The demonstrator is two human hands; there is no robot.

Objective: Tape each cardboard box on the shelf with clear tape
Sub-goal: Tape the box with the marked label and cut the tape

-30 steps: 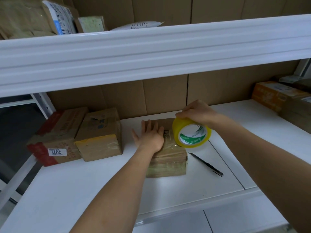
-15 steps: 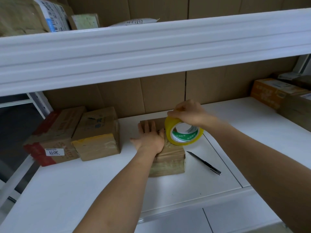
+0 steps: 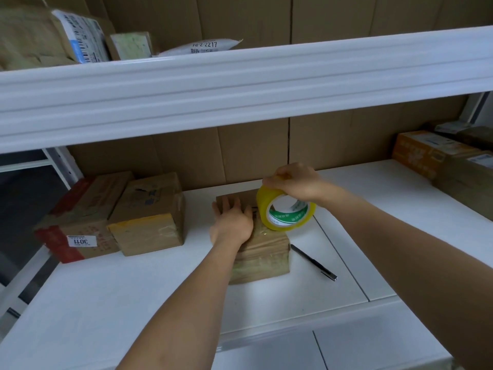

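Note:
A small cardboard box (image 3: pixel 262 256) lies in the middle of the white shelf (image 3: pixel 133 289). My left hand (image 3: pixel 233 221) presses flat on its top, fingers straight. My right hand (image 3: pixel 294 182) grips a yellowish roll of clear tape (image 3: pixel 284 210) from above, holding it upright over the box's far right part. Glossy tape shows on the box's near top and front. Two more cardboard boxes stand at the left: one with a yellow front edge (image 3: pixel 149 214) and one with a red edge and a "3011" label (image 3: pixel 80 220).
A black pen (image 3: pixel 313 261) lies on the shelf right of the box. More boxes (image 3: pixel 437 156) stand at the far right. The upper shelf beam (image 3: pixel 240 84) hangs low overhead, carrying parcels (image 3: pixel 77 36). Cardboard lines the back wall.
My right hand carried the tape roll toward the back of the box and a little left. My left hand stayed flat on the box top.

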